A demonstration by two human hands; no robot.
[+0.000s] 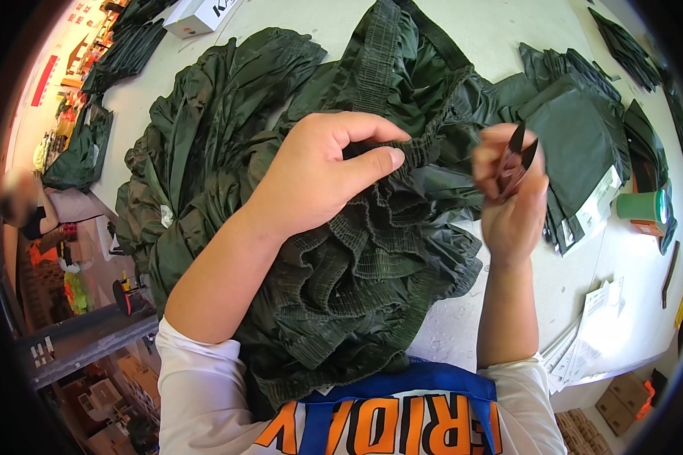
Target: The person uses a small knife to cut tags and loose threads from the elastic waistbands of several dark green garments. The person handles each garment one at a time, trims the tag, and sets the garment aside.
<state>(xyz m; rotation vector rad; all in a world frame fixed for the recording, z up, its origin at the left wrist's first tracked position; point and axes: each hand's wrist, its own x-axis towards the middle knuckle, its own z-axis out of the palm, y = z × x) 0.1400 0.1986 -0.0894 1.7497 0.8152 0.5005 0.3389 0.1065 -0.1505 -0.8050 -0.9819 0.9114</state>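
Note:
A heap of dark green garments (205, 152) in thin, slightly shiny cloth covers the table in front of me. Their gathered elastic bands (349, 254) lie in folds at the near side. My left hand (311, 171) pinches the edge of one elastic waistband (421, 148) between thumb and fingers. That garment's opening gapes toward the far side. To the right, slightly blurred, my right hand (514, 216) is closed around thread snips (517, 155). Their two dark pointed blades stand up and apart, clear of the cloth.
Folded dark green garments (577, 125) are stacked at the right, beside a green cylinder (639, 205). Paper sheets (584, 326) lie at the table's right near edge. A white box (197, 17) stands far left. Beyond the left edge is another person (34, 212).

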